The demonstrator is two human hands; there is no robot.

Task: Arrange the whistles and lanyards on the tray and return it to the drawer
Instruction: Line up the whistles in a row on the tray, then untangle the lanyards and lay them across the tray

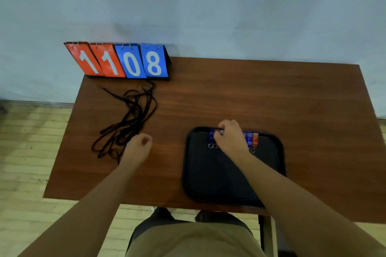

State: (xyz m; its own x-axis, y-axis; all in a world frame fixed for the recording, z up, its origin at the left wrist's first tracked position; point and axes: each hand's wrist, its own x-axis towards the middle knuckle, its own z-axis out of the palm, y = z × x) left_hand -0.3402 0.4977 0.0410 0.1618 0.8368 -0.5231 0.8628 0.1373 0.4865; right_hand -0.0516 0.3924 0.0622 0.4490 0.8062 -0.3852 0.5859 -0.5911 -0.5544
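A black tray (234,181) lies on the brown table, near its front edge. Along the tray's far rim stands a row of blue and orange whistles (251,139) with metal rings; several are hidden under my right hand (230,136). That hand rests on the row with its fingers curled around a whistle at the left part of the row. A tangle of black lanyards (129,117) lies on the table's left side. My left hand (139,146) hovers just right of the tangle's near end, its fingers loosely curled and holding nothing I can see.
A flip scoreboard (118,60) showing 11 in orange and 08 in blue stands at the table's back left corner against the wall. The wooden table (271,94) ends close to my legs. A wood-plank floor lies to the left.
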